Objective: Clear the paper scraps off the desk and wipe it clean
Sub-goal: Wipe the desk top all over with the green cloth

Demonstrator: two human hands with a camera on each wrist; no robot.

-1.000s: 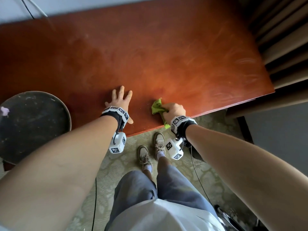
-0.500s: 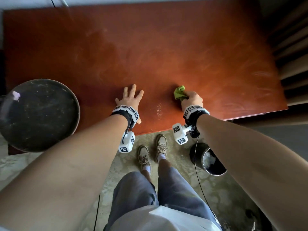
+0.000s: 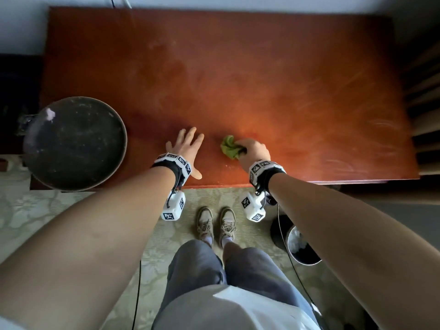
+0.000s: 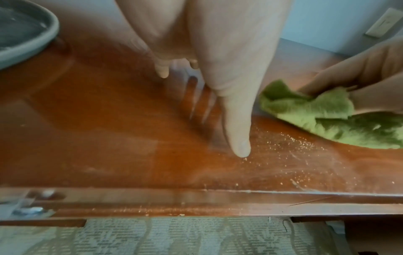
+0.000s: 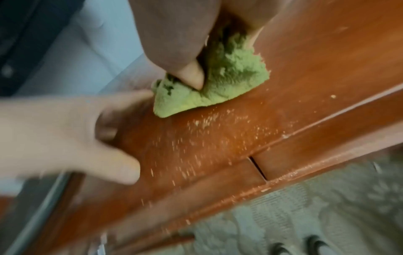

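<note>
A reddish-brown wooden desk [image 3: 238, 79] fills the upper head view. My right hand [image 3: 253, 150] grips a bunched green cloth [image 3: 229, 147] and presses it on the desk near the front edge; the cloth [image 5: 209, 89] is pinched under the thumb in the right wrist view. My left hand [image 3: 187, 148] lies flat on the desk just left of the cloth [image 4: 327, 117], fingers spread and straight. Fine pale crumbs [image 4: 305, 155] are scattered on the wood between the hands and the front edge; these crumbs [image 5: 207, 131] lie just below the cloth.
A dark round dish [image 3: 76, 144] sits at the desk's left front corner. A small bin [image 3: 297, 246] with something white inside stands on the patterned carpet [image 3: 35, 210] right of my feet. Slatted furniture [image 3: 426, 96] borders the desk's right side. A cable hangs from my right wrist.
The right hand has carried the cloth away from the front edge onto the desk, then leftward toward the left hand. The left hand stays flat on the desk. The camera view has tilted.
</note>
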